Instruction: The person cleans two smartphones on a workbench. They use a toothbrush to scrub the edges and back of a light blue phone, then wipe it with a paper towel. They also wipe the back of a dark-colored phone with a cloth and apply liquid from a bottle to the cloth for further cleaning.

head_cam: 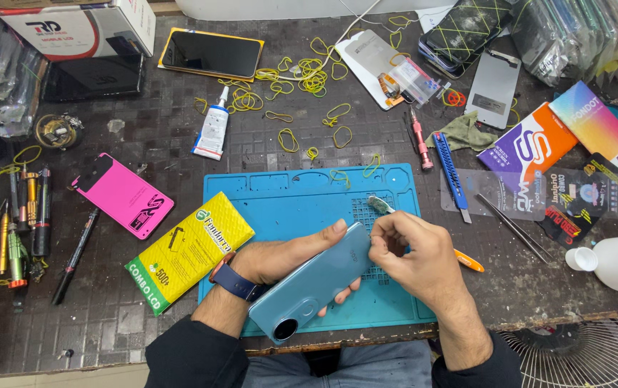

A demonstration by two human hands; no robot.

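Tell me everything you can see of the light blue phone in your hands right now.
The light blue phone shows its smooth, glossy back, with a round dark camera ring at the near corner. It is held tilted above the blue work mat. The left hand cradles it from beneath, thumb along its upper edge. The right hand works a brush-tipped orange tool at its far edge.

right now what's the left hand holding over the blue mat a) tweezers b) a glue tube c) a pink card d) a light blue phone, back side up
d: the left hand grips a light blue phone, camera ring showing, over the blue mat, while the right hand works a brush at its edge.
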